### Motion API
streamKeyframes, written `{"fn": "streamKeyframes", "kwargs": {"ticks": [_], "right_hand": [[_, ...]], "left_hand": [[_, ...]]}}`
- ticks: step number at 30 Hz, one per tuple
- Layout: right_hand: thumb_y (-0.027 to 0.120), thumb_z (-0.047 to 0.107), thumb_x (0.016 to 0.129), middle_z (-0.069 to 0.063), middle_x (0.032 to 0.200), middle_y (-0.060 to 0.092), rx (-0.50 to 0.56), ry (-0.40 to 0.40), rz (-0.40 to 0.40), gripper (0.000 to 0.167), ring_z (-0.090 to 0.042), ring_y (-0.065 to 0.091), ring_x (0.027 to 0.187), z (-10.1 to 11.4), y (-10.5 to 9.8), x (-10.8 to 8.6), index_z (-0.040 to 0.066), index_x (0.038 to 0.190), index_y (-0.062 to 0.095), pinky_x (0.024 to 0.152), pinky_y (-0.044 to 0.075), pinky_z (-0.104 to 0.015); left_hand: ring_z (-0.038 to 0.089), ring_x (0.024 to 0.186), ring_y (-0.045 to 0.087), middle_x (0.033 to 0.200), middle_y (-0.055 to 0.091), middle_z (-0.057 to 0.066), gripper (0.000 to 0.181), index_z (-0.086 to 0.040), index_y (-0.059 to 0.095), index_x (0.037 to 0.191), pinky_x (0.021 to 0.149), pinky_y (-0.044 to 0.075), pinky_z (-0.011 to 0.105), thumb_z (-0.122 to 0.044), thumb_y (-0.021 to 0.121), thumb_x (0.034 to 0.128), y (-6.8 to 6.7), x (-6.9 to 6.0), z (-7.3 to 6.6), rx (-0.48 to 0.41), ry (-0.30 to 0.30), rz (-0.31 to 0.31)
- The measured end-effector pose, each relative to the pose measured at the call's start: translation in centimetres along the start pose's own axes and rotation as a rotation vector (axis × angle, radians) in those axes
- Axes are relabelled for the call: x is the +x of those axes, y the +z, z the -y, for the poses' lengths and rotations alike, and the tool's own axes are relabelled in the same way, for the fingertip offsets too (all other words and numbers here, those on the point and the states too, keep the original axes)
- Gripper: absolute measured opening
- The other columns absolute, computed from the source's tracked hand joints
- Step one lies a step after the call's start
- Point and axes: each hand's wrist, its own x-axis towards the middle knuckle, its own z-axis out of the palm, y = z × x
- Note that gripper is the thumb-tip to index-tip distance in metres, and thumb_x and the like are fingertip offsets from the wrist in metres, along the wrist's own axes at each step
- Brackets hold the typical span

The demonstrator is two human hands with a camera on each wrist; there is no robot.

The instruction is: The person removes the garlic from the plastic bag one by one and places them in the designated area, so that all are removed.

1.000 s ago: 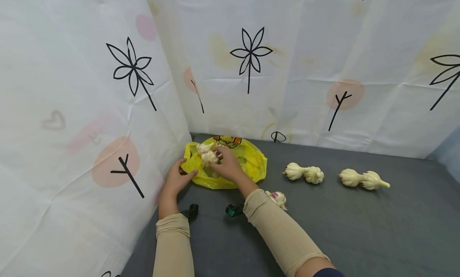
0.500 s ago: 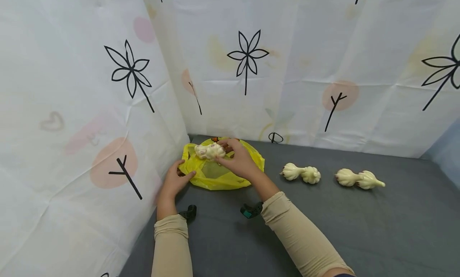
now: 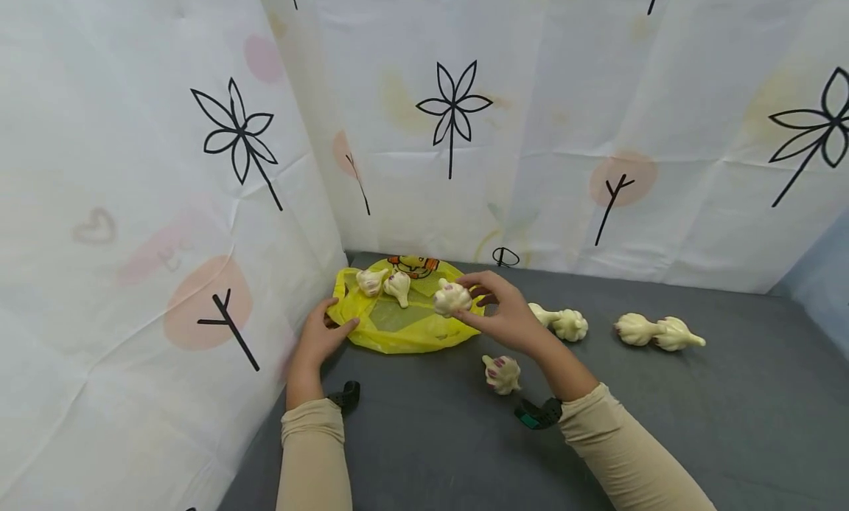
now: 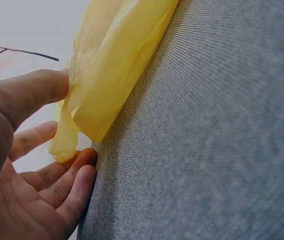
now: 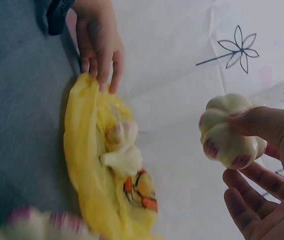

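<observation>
My right hand [image 3: 505, 315] pinches a white garlic bulb [image 3: 452, 298] with purple streaks, thumb on one side and fingers on the other. The bulb is in the air over the right rim of a yellow plastic bag [image 3: 398, 341]. At the bag's left end my left hand [image 3: 318, 340] holds the rim; in the left wrist view the thumb [image 4: 42, 90] lies against the plastic with fingers on the far side. Two garlic bulbs [image 5: 124, 159] lie together in the bag's mouth. Another garlic bulb [image 3: 502, 374] sits on the grey cloth below my right hand.
Two pairs of garlic bulbs lie to the right: one pair [image 3: 570, 324] is partly covered by my right hand, the other pair [image 3: 676, 334] is farther right. Patterned white curtains [image 3: 517, 164] stand behind and left of the grey cloth [image 3: 424, 437].
My right hand has moved right from inside the bag, bringing one garlic bulb out with it. The bulb on the cloth, covered by the arm, shows again. My left hand stays at the bag.
</observation>
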Motion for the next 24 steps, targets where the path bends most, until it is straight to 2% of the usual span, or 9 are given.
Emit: {"fn": "streamKeyframes", "kwargs": {"ticks": [6, 10, 17, 24], "right_hand": [[0.084, 0.008, 0.092, -0.012, 0.129, 0.066, -0.024, -0.011, -0.035, 0.051, -0.030, 0.067, 0.110, -1.8, -2.3, -3.6, 0.010, 0.139, 0.065, 0.091, 0.061, -0.038], [0.082, 0.005, 0.093, -0.012, 0.131, 0.065, -0.020, 0.003, -0.032, 0.050, -0.019, 0.066, 0.108, -2.9, -3.8, -5.8, 0.009, 0.140, 0.065, 0.089, 0.060, -0.032], [0.081, 0.002, 0.092, -0.014, 0.132, 0.066, -0.053, 0.029, -0.045, 0.052, -0.005, 0.065, 0.110, -5.0, -5.8, -9.7, 0.008, 0.141, 0.063, 0.090, 0.060, -0.032], [0.080, 0.001, 0.093, -0.018, 0.134, 0.064, -0.071, 0.072, -0.039, 0.052, 0.002, 0.063, 0.110, -6.5, -6.9, -12.0, 0.003, 0.142, 0.061, 0.088, 0.061, -0.032]], "left_hand": [[0.050, 0.148, 0.043, 0.169, 0.030, 0.027, 0.081, -0.002, 0.032, 0.164, 0.120, 0.040, 0.061, -0.032, 0.073, 0.1013, -0.1, -0.2, 0.1, 0.006, -0.006, 0.013], [0.049, 0.149, 0.042, 0.170, 0.030, 0.026, 0.079, -0.002, 0.032, 0.164, 0.120, 0.041, 0.060, -0.030, 0.072, 0.1020, -0.1, -0.2, 0.1, 0.002, -0.003, 0.009], [0.048, 0.148, 0.045, 0.169, 0.032, 0.026, 0.078, -0.003, 0.033, 0.164, 0.120, 0.041, 0.059, -0.027, 0.073, 0.1016, 0.1, -0.3, -0.3, -0.010, -0.006, 0.001], [0.048, 0.149, 0.043, 0.170, 0.031, 0.025, 0.079, -0.003, 0.033, 0.164, 0.121, 0.041, 0.059, -0.028, 0.073, 0.1014, -0.1, -0.3, 0.2, -0.016, -0.015, 0.000]]}}
